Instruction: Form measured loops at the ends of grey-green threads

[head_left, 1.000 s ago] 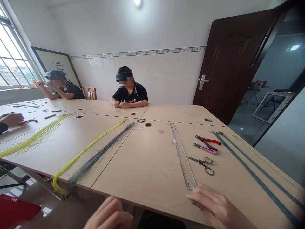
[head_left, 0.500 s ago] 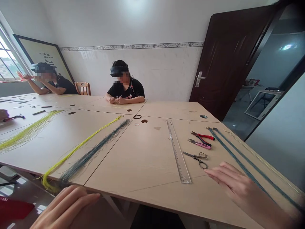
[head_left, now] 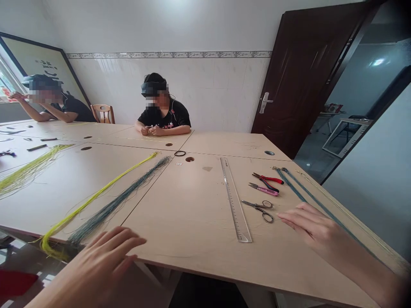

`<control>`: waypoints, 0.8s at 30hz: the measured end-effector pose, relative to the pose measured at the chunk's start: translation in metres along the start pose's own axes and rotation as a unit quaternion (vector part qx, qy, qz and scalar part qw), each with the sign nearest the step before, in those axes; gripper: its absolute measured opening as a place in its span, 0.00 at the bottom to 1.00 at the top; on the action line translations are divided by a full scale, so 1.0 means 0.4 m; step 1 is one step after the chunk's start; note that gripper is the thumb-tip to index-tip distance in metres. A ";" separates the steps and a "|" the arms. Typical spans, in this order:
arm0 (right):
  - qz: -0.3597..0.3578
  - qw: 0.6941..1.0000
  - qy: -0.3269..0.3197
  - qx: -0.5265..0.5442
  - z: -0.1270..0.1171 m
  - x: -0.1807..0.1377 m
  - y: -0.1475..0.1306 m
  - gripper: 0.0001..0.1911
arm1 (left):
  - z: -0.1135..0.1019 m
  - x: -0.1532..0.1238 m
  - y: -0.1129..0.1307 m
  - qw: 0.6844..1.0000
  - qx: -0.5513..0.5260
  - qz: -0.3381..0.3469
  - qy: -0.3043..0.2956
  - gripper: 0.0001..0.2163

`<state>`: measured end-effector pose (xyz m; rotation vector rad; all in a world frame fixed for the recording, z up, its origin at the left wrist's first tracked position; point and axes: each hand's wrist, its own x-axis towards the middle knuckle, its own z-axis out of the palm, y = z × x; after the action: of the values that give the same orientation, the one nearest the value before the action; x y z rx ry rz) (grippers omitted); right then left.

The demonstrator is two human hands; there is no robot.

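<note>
My left hand [head_left: 99, 259] is over the table's front edge, close to the lower end of a blue-grey thread bundle [head_left: 118, 196]. Its fingers are stretched and the thumb stands apart. On the right, the fingertips of my right hand [head_left: 316, 226] are pinched on a thin thread, itself barely visible now. Just left of those fingertips lie small scissors [head_left: 258, 207] with metal loops. A clear ruler [head_left: 233, 196] stretches away from me beside them. Farther back are pink-handled thread snips [head_left: 265, 189] and red-and-black pliers [head_left: 269, 181].
A yellow thread bundle [head_left: 99, 194] lies left of the blue-grey one, with a looser yellow-green bundle [head_left: 28, 169] farther left. Blue cords [head_left: 308, 186] run along the right edge. Two people sit across the table [head_left: 189, 201]. A dark door [head_left: 298, 77] stands at the back right.
My left hand has risen and moved right, its fingers opening. The thread stretched across the ruler's near end no longer shows there. My right hand stays pinched. The view has shifted slightly.
</note>
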<state>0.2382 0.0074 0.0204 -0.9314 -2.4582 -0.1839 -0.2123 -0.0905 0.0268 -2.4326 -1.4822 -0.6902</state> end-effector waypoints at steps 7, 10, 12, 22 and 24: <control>0.008 0.995 0.025 0.099 0.059 0.167 -0.037 0.11 | 0.071 0.270 0.160 0.924 -0.344 -0.014 -0.168 0.11; 0.025 0.991 0.049 0.121 0.121 0.216 -0.038 0.08 | 0.189 0.388 0.192 0.846 -0.499 -0.077 -0.171 0.08; 0.043 0.987 0.080 0.130 0.161 0.227 -0.033 0.08 | 0.265 0.440 0.200 0.811 -0.550 -0.112 -0.162 0.10; 0.057 0.957 0.191 0.210 0.200 0.202 -0.039 0.09 | 0.334 0.447 0.194 0.697 -0.661 -0.190 -0.203 0.09; 0.050 0.952 0.191 0.233 0.198 0.203 -0.051 0.09 | 0.329 0.445 0.195 0.688 -0.666 -0.174 -0.230 0.10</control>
<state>0.1406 0.0626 -0.0065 -0.7273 -1.9656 0.2269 -0.0381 0.0655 0.0052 -3.5242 -2.0903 -1.8942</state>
